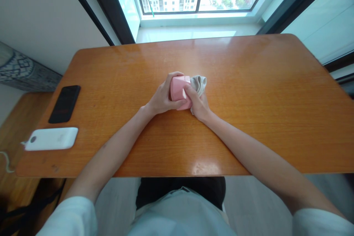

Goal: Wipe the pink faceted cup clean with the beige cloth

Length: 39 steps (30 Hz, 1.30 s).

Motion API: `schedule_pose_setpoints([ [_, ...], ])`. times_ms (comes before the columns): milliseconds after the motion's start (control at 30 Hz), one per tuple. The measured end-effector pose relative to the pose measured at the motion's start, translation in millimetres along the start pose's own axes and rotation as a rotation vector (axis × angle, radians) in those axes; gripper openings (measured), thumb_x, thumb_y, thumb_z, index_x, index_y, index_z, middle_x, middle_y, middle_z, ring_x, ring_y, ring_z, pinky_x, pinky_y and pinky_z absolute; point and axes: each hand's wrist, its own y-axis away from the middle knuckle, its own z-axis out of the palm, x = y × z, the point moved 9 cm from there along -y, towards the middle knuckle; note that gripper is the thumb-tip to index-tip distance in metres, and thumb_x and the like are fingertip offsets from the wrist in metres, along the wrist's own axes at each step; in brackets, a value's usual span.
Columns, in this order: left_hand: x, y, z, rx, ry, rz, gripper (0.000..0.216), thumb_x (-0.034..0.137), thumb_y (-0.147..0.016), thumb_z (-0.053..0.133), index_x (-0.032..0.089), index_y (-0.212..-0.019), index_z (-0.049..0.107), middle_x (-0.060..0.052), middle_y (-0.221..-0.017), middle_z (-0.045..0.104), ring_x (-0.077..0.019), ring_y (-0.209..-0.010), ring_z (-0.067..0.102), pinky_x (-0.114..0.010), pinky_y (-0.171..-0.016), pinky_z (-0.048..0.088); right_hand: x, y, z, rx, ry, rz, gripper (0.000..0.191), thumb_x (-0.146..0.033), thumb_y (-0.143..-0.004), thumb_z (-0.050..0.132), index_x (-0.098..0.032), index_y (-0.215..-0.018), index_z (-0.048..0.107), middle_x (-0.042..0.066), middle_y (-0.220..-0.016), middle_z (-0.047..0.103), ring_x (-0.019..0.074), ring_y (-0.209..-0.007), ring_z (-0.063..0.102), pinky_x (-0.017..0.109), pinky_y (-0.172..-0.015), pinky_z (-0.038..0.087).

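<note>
Above the middle of the table I hold a small pink cup [178, 85] with rounded, smooth sides. My left hand [162, 97] wraps round its left side, fingers over the far side and thumb along the near side. My right hand [200, 106] is closed on a folded grey-white cloth [199, 83] at the cup's right end, and its thumb presses on the cup's side. The right fingers are mostly hidden behind the cloth and cup. Whether the cloth reaches inside the cup I cannot tell.
The brown wooden table [265, 110] has rounded corners and stands against a window sill [188, 33]. At its left side lie a black phone [65, 104] and a white oblong device [52, 138] with a cable end at its left. A patterned cushion-like item [26, 68] is beyond the left edge.
</note>
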Motion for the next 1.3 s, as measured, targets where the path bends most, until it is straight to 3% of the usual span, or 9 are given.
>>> schedule_pose_setpoints([
  [133, 13.5, -0.6, -2.4, 0.055, -0.086, 0.216, 0.105, 0.08, -0.08, 0.086, 0.033, -0.163, 0.041, -0.015, -0.164, 0.054, -0.0383, -0.153, 0.057, -0.058, -0.127, 0.05, 0.7, -1.5, -0.5, 0.017, -0.019, 0.023, 0.048, -0.079, -0.096, 0.067, -0.03, -0.099, 0.066, 0.002, -0.1, 0.069, 0.0247, -0.097, 0.069, 0.048, -0.099, 0.063],
  [233, 22.3, -0.3, 2.8, 0.032, -0.164, 0.333, 0.116, 0.084, -0.074, 0.089, 0.039, -0.167, 0.037, -0.014, -0.172, 0.046, -0.0412, -0.164, 0.045, -0.066, -0.135, 0.042, 1.7, -1.8, -1.5, 0.046, -0.03, 0.06, 0.051, -0.082, -0.094, 0.066, -0.031, -0.102, 0.067, 0.003, -0.103, 0.072, 0.0261, -0.1, 0.071, 0.049, -0.1, 0.065],
  [400, 31.1, 2.3, 10.9, -0.01, -0.257, 0.406, 0.128, 0.083, -0.067, 0.095, 0.041, -0.169, 0.031, -0.015, -0.179, 0.037, -0.0405, -0.167, 0.043, -0.065, -0.135, 0.045, -3.6, -1.1, 0.8, 0.047, -0.052, 0.078, 0.052, -0.08, -0.097, 0.063, -0.031, -0.113, 0.069, 0.006, -0.115, 0.075, 0.0278, -0.112, 0.073, 0.049, -0.104, 0.066],
  [533, 30.9, 1.2, 8.7, 0.023, -0.328, 0.368, 0.114, 0.075, -0.07, 0.097, 0.038, -0.163, 0.042, -0.014, -0.169, 0.051, -0.0376, -0.157, 0.054, -0.061, -0.13, 0.05, -5.7, -2.7, 0.3, 0.045, -0.03, 0.05, 0.049, -0.077, -0.099, 0.061, -0.03, -0.112, 0.069, 0.005, -0.114, 0.073, 0.0269, -0.111, 0.072, 0.048, -0.104, 0.064],
  [667, 30.4, -2.0, 2.9, 0.061, -0.249, 0.296, 0.106, 0.075, -0.065, 0.099, 0.034, -0.151, 0.054, -0.012, -0.157, 0.062, -0.037, -0.147, 0.062, -0.059, -0.127, 0.052, -0.4, -3.2, -1.5, 0.044, -0.028, 0.034, 0.052, -0.081, -0.099, 0.058, -0.031, -0.112, 0.069, 0.004, -0.111, 0.073, 0.0264, -0.106, 0.072, 0.047, -0.1, 0.065],
  [900, 5.5, -0.3, 2.0, 0.04, 0.068, -0.046, 0.083, 0.081, -0.087, 0.077, 0.027, -0.146, 0.053, -0.011, -0.137, 0.071, -0.0258, -0.11, 0.075, -0.04, -0.097, 0.061, -3.6, 2.6, 0.5, -0.007, 0.078, -0.002, 0.054, -0.082, -0.095, 0.065, -0.03, -0.106, 0.07, 0.004, -0.102, 0.073, 0.0266, -0.098, 0.069, 0.048, -0.095, 0.064],
  [967, 6.7, 0.1, 1.8, 0.049, 0.055, -0.004, 0.086, 0.08, -0.087, 0.078, 0.028, -0.15, 0.051, -0.013, -0.144, 0.067, -0.0281, -0.119, 0.073, -0.042, -0.104, 0.06, -4.9, 2.9, 0.4, -0.004, 0.07, -0.003, 0.054, -0.083, -0.096, 0.064, -0.03, -0.105, 0.07, 0.005, -0.103, 0.073, 0.0266, -0.099, 0.069, 0.048, -0.097, 0.064],
  [1100, 19.8, 0.3, 1.0, 0.093, -0.065, 0.227, 0.094, 0.081, -0.087, 0.079, 0.032, -0.158, 0.044, -0.015, -0.16, 0.057, -0.0359, -0.151, 0.058, -0.056, -0.127, 0.05, -3.2, 1.5, 0.0, 0.013, 0.032, 0.01, 0.052, -0.081, -0.098, 0.062, -0.03, -0.107, 0.07, 0.004, -0.107, 0.074, 0.0267, -0.105, 0.071, 0.048, -0.102, 0.062],
  [1300, 31.9, 3.0, 11.7, 0.052, -0.232, 0.389, 0.114, 0.087, -0.078, 0.084, 0.036, -0.167, 0.033, -0.016, -0.176, 0.039, -0.0392, -0.165, 0.044, -0.065, -0.135, 0.044, -6.0, -1.4, -0.4, 0.063, -0.067, 0.034, 0.047, -0.075, -0.102, 0.059, -0.03, -0.112, 0.07, 0.004, -0.11, 0.076, 0.0265, -0.109, 0.074, 0.048, -0.105, 0.064],
])
